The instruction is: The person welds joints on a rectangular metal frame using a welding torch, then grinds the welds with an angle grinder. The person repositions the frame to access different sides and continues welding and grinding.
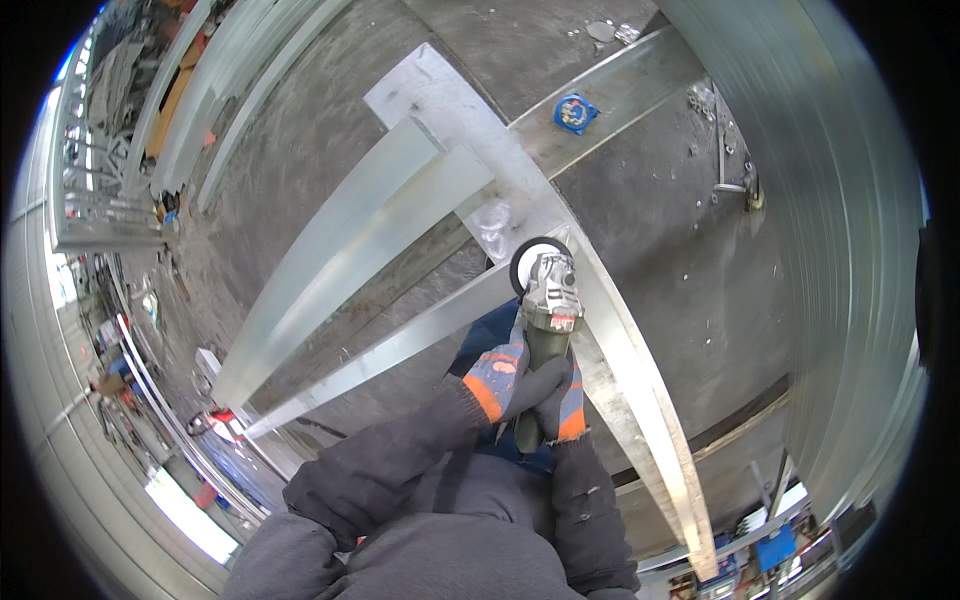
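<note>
I hold an angle grinder [552,318] in front of my body, its disc [538,262] pointing away from me. My left hand [500,375], in a grey and orange work glove with dark fingers, is closed around the grinder's body. My right hand [562,396], gloved alike, is wrapped round the same body further right. Beneath the disc, a narrow metal bar [400,348] meets a long pale metal beam [625,360]. Whether the disc touches the metal, I cannot tell. Just beyond it, a clear plastic item [492,226] sits on the beam's wider far part.
Two metal profiles [345,240] lean across at left. A blue tape measure [575,114] lies on a flat metal crosspiece [640,92]. Large stacked metal profiles [830,220] line the right. Bolts and a metal tool [730,150] lie on the dark floor [690,270].
</note>
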Demonstrator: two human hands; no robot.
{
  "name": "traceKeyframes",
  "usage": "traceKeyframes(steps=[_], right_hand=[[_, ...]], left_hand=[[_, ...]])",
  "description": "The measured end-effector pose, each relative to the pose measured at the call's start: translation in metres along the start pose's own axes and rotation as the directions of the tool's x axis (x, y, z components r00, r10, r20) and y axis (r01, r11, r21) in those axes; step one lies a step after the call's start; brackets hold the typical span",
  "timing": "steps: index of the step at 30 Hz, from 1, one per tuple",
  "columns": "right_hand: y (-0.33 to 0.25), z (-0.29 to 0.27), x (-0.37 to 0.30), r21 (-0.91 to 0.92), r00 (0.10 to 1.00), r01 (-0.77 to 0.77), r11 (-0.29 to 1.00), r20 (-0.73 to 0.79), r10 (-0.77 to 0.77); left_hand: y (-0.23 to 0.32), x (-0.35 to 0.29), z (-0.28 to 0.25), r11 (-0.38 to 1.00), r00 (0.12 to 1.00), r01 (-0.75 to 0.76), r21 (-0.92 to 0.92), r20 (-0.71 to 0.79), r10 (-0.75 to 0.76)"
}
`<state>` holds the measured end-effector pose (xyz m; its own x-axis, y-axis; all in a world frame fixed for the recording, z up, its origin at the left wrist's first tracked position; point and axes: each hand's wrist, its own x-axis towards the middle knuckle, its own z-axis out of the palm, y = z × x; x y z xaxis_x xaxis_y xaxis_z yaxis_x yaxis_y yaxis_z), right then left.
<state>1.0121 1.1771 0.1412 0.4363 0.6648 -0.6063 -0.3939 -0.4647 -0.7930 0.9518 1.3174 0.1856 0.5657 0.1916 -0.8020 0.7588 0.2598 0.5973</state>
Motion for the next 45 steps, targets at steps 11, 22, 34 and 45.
traceKeyframes(steps=[11, 22, 34, 45], right_hand=[[-0.014, -0.008, -0.020, -0.444, 0.924, -0.214, 0.870, -0.381, 0.032], [-0.015, 0.004, -0.009, -0.253, 0.929, -0.189, 0.949, -0.358, 0.090], [-0.016, 0.006, -0.012, -0.342, 0.918, -0.180, 0.922, -0.394, 0.033], [-0.018, -0.001, -0.012, -0.509, 0.941, -0.194, 0.838, -0.338, 0.012]], left_hand=[[-0.032, 0.010, 0.058, 0.892, 0.997, -0.001, -0.452, -0.064, -0.032], [-0.044, 0.019, 0.062, 0.843, 0.991, -0.044, -0.536, -0.131, -0.031], [-0.052, 0.020, 0.058, 0.834, 0.999, -0.014, -0.551, -0.039, -0.009], [-0.049, 0.014, 0.060, 0.802, 0.998, -0.037, -0.597, -0.066, -0.003]])
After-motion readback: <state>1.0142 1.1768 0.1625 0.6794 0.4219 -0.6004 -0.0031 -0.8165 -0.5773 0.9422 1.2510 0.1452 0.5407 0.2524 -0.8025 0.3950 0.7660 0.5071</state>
